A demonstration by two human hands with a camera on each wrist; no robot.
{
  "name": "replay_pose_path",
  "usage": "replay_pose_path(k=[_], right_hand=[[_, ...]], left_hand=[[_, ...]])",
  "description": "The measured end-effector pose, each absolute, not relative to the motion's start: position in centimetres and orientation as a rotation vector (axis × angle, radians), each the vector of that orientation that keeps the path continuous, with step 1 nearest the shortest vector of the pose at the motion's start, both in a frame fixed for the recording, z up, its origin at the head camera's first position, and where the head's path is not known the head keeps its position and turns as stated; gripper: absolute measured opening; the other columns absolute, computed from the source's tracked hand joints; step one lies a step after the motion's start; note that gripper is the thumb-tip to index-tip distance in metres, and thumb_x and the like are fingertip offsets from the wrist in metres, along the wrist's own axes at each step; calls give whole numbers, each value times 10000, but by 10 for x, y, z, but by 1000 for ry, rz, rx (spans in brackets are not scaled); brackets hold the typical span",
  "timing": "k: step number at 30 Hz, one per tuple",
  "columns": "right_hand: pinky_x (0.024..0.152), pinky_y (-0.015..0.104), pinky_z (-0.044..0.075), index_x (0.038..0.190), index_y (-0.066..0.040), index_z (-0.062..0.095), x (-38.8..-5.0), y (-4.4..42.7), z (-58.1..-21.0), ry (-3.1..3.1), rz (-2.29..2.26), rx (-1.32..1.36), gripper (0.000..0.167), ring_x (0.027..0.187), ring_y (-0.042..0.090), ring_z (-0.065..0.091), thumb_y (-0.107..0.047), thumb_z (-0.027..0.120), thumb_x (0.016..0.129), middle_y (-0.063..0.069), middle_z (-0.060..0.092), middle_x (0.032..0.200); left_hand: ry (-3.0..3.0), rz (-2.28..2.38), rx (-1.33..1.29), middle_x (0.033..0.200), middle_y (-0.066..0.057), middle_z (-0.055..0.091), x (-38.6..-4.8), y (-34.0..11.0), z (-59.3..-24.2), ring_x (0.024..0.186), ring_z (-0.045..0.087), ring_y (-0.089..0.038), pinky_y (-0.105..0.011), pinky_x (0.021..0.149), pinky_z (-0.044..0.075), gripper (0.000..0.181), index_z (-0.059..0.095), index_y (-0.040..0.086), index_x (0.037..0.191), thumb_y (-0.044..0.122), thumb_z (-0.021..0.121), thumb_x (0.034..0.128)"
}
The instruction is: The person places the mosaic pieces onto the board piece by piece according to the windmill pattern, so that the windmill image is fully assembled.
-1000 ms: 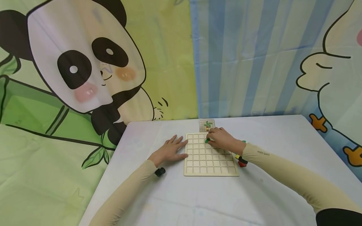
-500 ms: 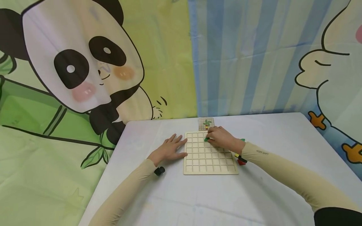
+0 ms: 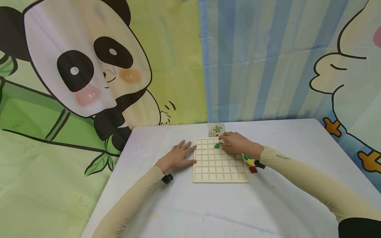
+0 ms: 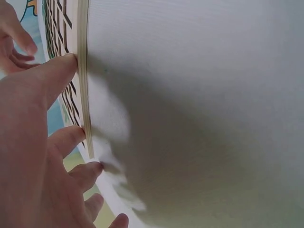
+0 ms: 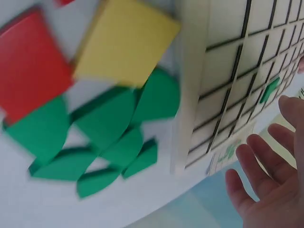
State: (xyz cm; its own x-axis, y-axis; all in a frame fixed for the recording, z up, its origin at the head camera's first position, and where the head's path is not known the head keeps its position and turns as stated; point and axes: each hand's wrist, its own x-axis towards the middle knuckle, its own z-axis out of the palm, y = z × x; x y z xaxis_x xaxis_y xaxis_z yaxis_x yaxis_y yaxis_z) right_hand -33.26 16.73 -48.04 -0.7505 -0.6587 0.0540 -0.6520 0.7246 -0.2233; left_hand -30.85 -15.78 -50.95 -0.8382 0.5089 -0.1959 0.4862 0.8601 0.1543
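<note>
A pale wooden grid board [image 3: 221, 169] lies flat on the white table. My left hand [image 3: 175, 158] is beside its left edge with fingers spread; in the left wrist view the thumb [image 4: 64, 69] and index fingertip touch the board's edge. One green piece with a curved side [image 3: 217, 145] lies in a cell of the upper rows. Just right of it, my right hand [image 3: 237, 144] hovers over the board. In the right wrist view its fingers [image 5: 259, 161] are loosely bent, with nothing between them, apart from the green piece.
Behind the board lies a small pattern card [image 3: 212, 130] with green, red and yellow cells. Several green pieces [image 5: 107, 116], a yellow square [image 5: 128, 42] and red squares [image 5: 31, 66] lie beside the board's right edge. A printed curtain [image 3: 238, 59] hangs behind the table.
My right hand has let go of the green piece and moved slightly right, leaving the piece on the board. The loose pieces show more fully now. My left hand has stayed at the board's edge.
</note>
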Motion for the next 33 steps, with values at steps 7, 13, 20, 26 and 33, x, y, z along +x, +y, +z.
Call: replay_pose_path(k=[7,13,20,26,33], right_hand=[[981,501,529,1344,-72,618,-320,213,-466,2842,-302,-950,397,1168,335,631,-224,668,981,150,641,1293],[931,490,555,1249,-68,671,-308,251,-470,2899,-209,-939,324,1084,320,652,-155,709,939,134,678,1194],[844,448,575,1105,-98,730,-308,271,-478,2976,-75,-751,265,873,211,613,-251,772,892,68,693,1038],[821,446,569,1074,-79,727,-312,273,-482,2984,-97,-707,224,831,214,586,-180,780,881,68,680,977],[874,500,561,1124,-51,709,-318,275,-487,3048,-159,-736,240,956,298,636,-69,740,887,132,673,1077]], left_hand=[[2783,139,745,1700,-36,144,-310,-157,-507,1582,18,-316,-568,1236,174,834,213,331,1612,742,455,928],[2793,144,746,1700,-38,152,-311,-158,-509,1581,25,-321,-575,1230,182,829,223,328,1611,739,456,929],[2788,168,761,1700,-44,148,-311,-158,-508,1582,17,-318,-576,1231,174,825,218,330,1612,738,450,933],[2788,193,756,1698,-49,158,-309,-158,-506,1582,20,-317,-577,1232,171,822,230,324,1610,727,466,934],[2790,181,762,1698,-49,159,-309,-158,-506,1581,32,-324,-579,1231,177,821,225,326,1611,735,451,936]])
